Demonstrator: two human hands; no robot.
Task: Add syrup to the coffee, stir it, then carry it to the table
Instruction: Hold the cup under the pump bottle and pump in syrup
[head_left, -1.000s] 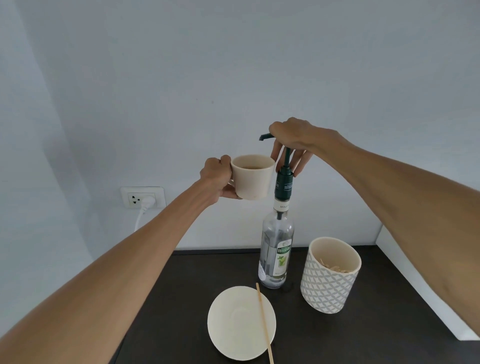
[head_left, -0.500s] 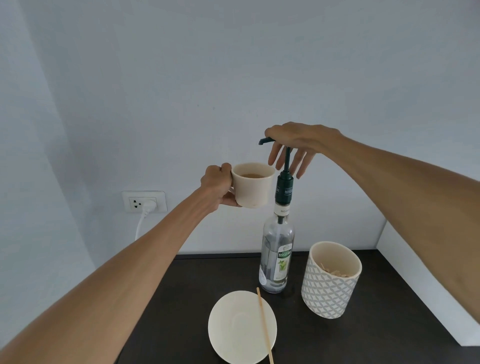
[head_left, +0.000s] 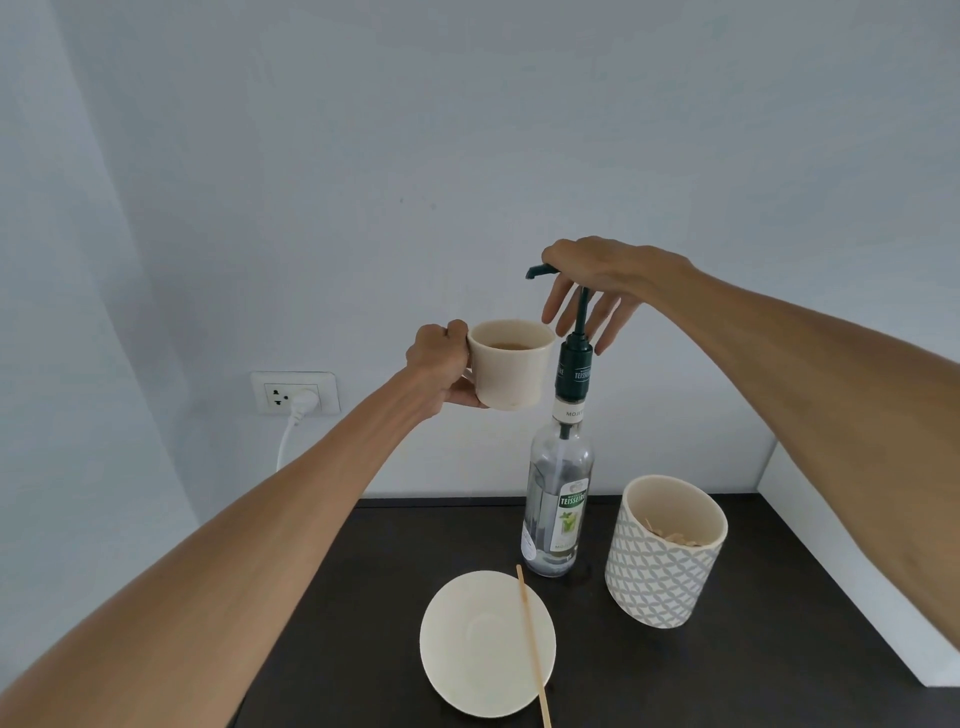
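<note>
My left hand (head_left: 439, 361) grips the handle of a cream coffee cup (head_left: 511, 366) and holds it in the air, just under the dark green spout of the pump (head_left: 540, 272). Brown coffee shows inside the cup. The clear syrup bottle (head_left: 558, 501) stands on the dark counter (head_left: 753, 649), nearly empty. My right hand (head_left: 597, 283) rests palm-down on top of the pump head, fingers spread and hanging either side of the raised stem. A cream saucer (head_left: 475, 644) lies below with a wooden stir stick (head_left: 532, 644) across it.
A patterned grey-and-white pot (head_left: 662, 569) with wooden sticks inside stands right of the bottle. A wall socket (head_left: 293, 392) with a white plug sits at the left. A white ledge (head_left: 857, 571) borders the counter on the right.
The pump stem has risen and my right hand's fingers have spread out from a curled grip. The cup has stayed under the spout.
</note>
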